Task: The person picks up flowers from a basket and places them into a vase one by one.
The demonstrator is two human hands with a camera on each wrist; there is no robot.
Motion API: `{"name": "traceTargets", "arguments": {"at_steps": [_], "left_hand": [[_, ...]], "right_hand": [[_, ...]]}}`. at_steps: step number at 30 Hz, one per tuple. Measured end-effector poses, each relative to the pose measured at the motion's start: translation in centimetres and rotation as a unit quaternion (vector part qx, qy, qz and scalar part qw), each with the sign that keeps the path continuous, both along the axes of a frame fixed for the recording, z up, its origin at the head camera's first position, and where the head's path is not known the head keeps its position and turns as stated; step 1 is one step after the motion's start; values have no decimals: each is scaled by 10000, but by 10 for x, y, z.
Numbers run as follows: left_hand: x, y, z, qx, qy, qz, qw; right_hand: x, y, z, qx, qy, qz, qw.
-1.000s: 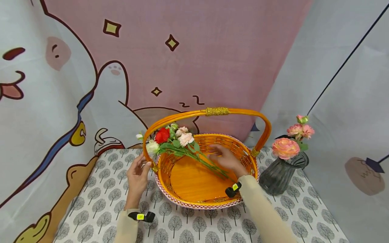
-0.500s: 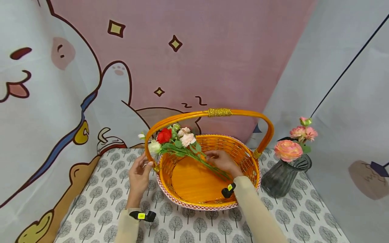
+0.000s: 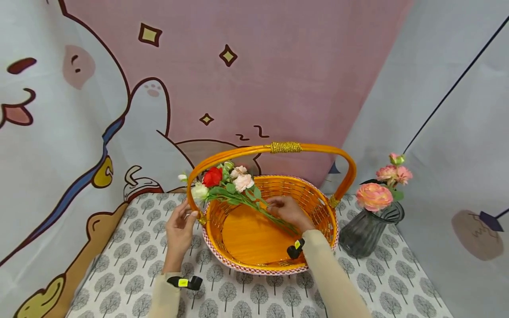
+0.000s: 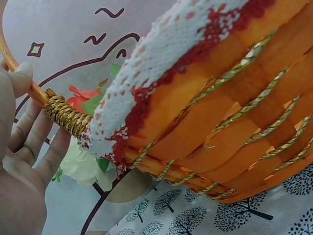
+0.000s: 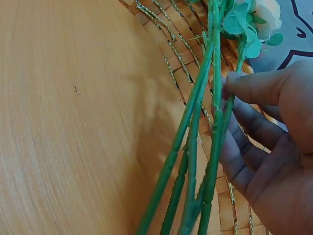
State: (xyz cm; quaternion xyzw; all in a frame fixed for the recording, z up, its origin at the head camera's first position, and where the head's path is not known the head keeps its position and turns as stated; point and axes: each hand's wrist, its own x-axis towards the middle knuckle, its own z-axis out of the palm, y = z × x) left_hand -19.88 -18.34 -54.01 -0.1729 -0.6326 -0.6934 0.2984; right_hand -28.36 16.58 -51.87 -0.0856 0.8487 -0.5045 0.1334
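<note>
An orange woven basket (image 3: 248,238) with a tall arched handle (image 3: 222,155) stands on the table. My left hand (image 3: 180,232) holds the handle's left foot, thumb on one side and fingers on the other, just above the gold cord wrapping (image 4: 66,115). Several artificial flowers lie slanting across the basket's left rim: a red rose (image 3: 212,176), a white bloom (image 3: 199,191) and pale pink ones (image 3: 243,182). Their green stems (image 5: 210,161) reach down into the basket. Inside it, my right hand (image 3: 292,213) pinches one stem between thumb and fingers, below a pink bloom (image 5: 268,18).
To the basket's right stands a grey ribbed glass vase (image 3: 359,234) with pink and peach flowers (image 3: 374,197). A tree-patterned cloth (image 3: 260,300) covers the table. Behind hangs a cartoon-printed backdrop (image 3: 286,79). Red and white trim (image 4: 161,54) runs along the basket's rim.
My right hand has moved a little left inside the basket, from blurred motion beside the stems to a pinch on one. My left hand stays on the handle.
</note>
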Motion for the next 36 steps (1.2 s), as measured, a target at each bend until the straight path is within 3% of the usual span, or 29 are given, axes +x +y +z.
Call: {"name": "traceTargets", "arguments": {"at_steps": [9, 20, 28, 36], "left_hand": [[1, -2, -1, 15, 42, 2, 10000], [0, -2, -2, 45, 95, -94, 9999], [1, -1, -4, -70, -32, -44, 10000], [0, 1, -2, 150, 58, -187, 9997]], "right_hand": [[1, -1, 0, -4, 414, 328, 9986], [4, -1, 4, -215, 512, 78, 9984], [4, 2, 5, -291, 648, 212, 9973], [5, 4, 7, -457, 686, 224, 9963]]}}
